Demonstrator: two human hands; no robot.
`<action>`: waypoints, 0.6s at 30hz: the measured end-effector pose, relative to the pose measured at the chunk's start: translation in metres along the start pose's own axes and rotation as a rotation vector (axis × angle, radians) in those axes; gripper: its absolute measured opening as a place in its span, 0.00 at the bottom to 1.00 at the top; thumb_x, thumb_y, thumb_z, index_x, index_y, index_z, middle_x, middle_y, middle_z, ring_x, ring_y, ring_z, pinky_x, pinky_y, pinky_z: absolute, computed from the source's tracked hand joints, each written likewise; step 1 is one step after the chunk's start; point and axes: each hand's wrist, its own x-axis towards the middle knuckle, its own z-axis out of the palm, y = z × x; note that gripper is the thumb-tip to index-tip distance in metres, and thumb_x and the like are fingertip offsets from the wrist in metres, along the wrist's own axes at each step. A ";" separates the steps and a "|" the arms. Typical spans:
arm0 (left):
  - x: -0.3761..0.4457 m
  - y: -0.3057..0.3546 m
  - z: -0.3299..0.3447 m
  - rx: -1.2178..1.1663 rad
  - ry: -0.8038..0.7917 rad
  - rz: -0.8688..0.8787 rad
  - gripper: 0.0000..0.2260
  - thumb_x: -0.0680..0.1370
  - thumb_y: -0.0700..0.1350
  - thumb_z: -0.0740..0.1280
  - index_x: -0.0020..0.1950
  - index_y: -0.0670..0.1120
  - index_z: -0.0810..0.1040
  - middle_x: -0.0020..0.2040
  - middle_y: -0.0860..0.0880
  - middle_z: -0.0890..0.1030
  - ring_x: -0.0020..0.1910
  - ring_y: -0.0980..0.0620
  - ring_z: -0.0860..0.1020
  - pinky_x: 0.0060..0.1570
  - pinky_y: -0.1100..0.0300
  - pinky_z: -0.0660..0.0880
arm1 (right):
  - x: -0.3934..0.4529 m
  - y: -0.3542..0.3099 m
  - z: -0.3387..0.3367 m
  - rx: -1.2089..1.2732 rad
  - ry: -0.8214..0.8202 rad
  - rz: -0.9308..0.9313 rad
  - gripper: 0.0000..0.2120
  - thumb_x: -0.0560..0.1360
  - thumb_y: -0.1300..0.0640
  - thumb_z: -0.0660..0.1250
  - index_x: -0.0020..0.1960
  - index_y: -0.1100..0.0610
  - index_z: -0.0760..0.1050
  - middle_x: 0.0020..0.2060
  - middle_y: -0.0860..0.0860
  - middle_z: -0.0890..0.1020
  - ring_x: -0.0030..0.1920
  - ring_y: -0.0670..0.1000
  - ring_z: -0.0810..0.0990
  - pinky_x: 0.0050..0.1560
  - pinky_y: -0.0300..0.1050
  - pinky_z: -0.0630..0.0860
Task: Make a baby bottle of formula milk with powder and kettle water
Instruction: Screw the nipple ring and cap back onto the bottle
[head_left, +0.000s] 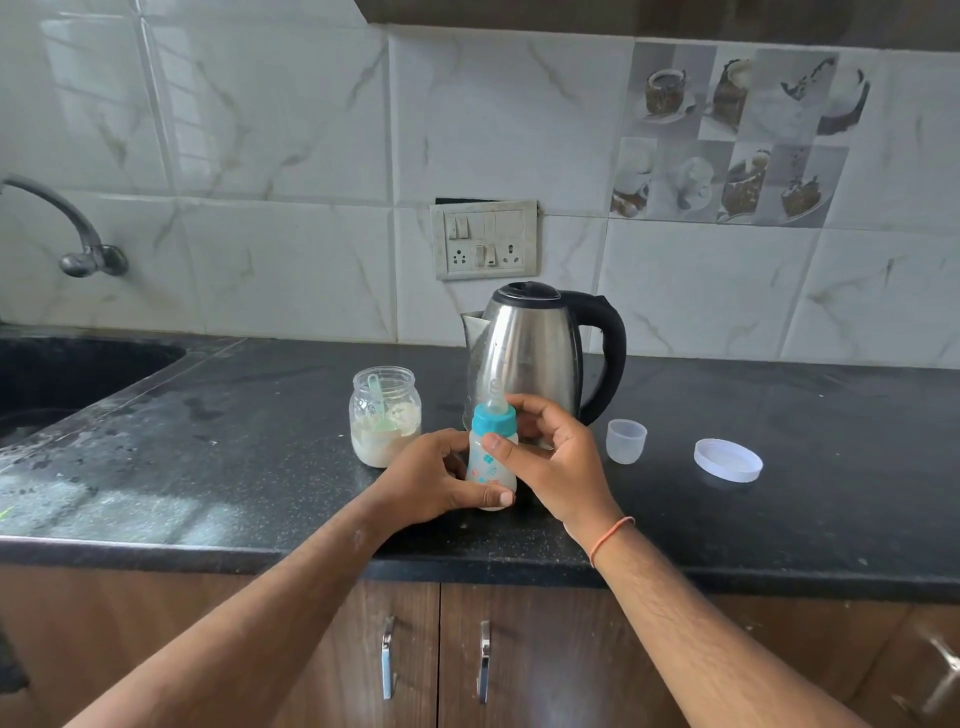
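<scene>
Kettle (530, 348) just behind held bottle (491, 457)

No readable text anywhere; the baby bottle (491, 457) perhaps bears only printed patterns

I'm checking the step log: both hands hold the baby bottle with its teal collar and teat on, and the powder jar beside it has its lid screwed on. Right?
Not quite. In the head view the powder jar is open, with a scoop standing inside; a white lid lies apart on the counter. The rest holds: the left hand and right hand both hold the baby bottle, collar and teat on.
</scene>
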 end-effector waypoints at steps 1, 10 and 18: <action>0.000 0.000 0.000 0.002 -0.002 0.003 0.19 0.68 0.59 0.86 0.54 0.59 0.84 0.50 0.56 0.89 0.53 0.46 0.86 0.58 0.46 0.84 | 0.000 -0.001 0.000 -0.020 0.008 -0.007 0.20 0.74 0.55 0.83 0.62 0.43 0.82 0.57 0.42 0.88 0.60 0.48 0.85 0.58 0.46 0.85; -0.002 0.002 0.000 -0.007 -0.001 0.007 0.21 0.66 0.63 0.84 0.55 0.61 0.84 0.50 0.57 0.89 0.52 0.48 0.86 0.58 0.47 0.84 | -0.005 -0.004 0.000 -0.124 0.022 -0.043 0.26 0.73 0.51 0.83 0.68 0.44 0.79 0.58 0.35 0.84 0.60 0.41 0.82 0.55 0.36 0.82; 0.000 -0.003 0.001 0.002 0.017 0.000 0.19 0.68 0.61 0.85 0.53 0.60 0.84 0.46 0.61 0.88 0.47 0.53 0.85 0.52 0.54 0.83 | -0.006 -0.011 0.003 -0.028 -0.011 -0.030 0.20 0.78 0.53 0.77 0.67 0.39 0.79 0.62 0.39 0.85 0.64 0.40 0.83 0.56 0.35 0.81</action>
